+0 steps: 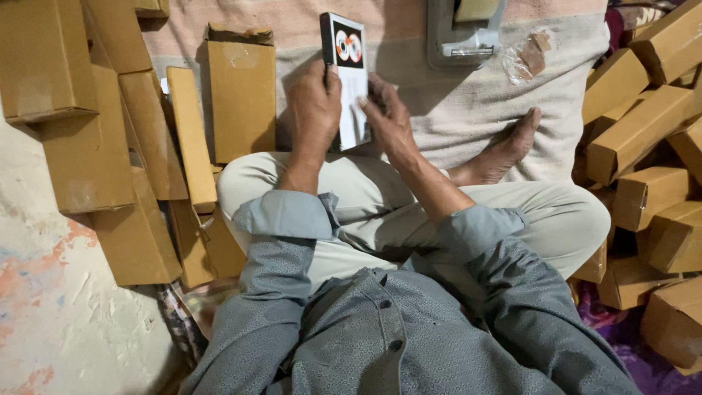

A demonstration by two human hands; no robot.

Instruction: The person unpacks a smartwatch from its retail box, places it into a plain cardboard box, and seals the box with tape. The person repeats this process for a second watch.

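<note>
- white card with a black panel at its top: a flat printed box [349, 80] stands upright between the two hands, above the crossed legs of the seated person.
- the left hand [314, 106] is clamped on the box's left edge, thumb at the front and the fingers wrapped behind it.
- the right hand [387, 121] touches the box's right edge and lower front face with its fingertips; how firmly it grips is hard to tell from this angle.
- the hands are close together, parted only by the width of the box.
- on the black panel sit two round orange-and-white marks, side by side.
- the person wears a grey patterned shirt [380, 336] with the sleeves rolled up and pale trousers [365, 212]; a bare foot [504, 150] rests on the cloth to the right of the hands.
- a pale blanket [468, 110] covers the floor beneath the legs and the box.
- plain brown cartons [131, 132] lie stacked on the left, one of them [241, 95] just beside the left hand.
- more brown cartons [643, 146] are piled on the right, well apart from the hands.
- a grey tape dispenser [461, 36] lies at the top edge, beyond the box, with a crumpled bit of clear wrap [526, 58] near it.
</note>
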